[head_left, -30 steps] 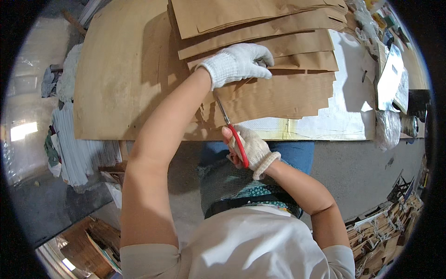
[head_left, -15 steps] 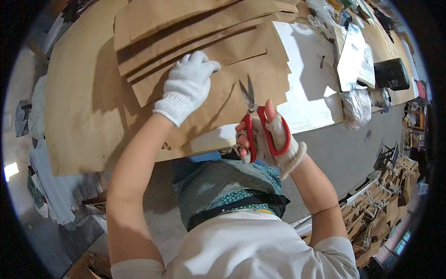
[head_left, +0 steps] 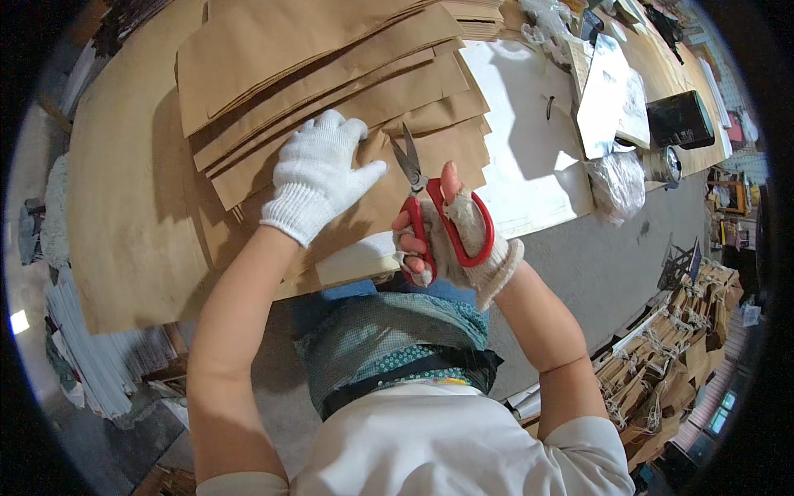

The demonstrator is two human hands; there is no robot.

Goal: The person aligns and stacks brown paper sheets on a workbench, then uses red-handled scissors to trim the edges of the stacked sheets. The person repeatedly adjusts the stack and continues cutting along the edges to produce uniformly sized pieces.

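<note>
left hand (head_left: 321, 176) in a white knit glove lies flat, fingers spread, pressing down on the brown paper stack (head_left: 331, 99), grasping nothing. right hand (head_left: 453, 231) in a fingerless glove is clenched through the red handles of the scissors (head_left: 434, 207), just right of the left hand, near the stack's lower right corner. blades shut or nearly so, tips pointing away from the person and lying over the stack's edge, close beside the left thumb. stack sits fanned on a big brown sheet (head_left: 124, 215) spread under and left of it. white board (head_left: 529, 149) right of the stack. further right of the stack: clear plastic bag (head_left: 619, 186), black box (head_left: 680, 121), small tin (head_left: 662, 164). tied cardboard bundles (head_left: 670, 331) on the floor, well right of and below the stack.
</note>
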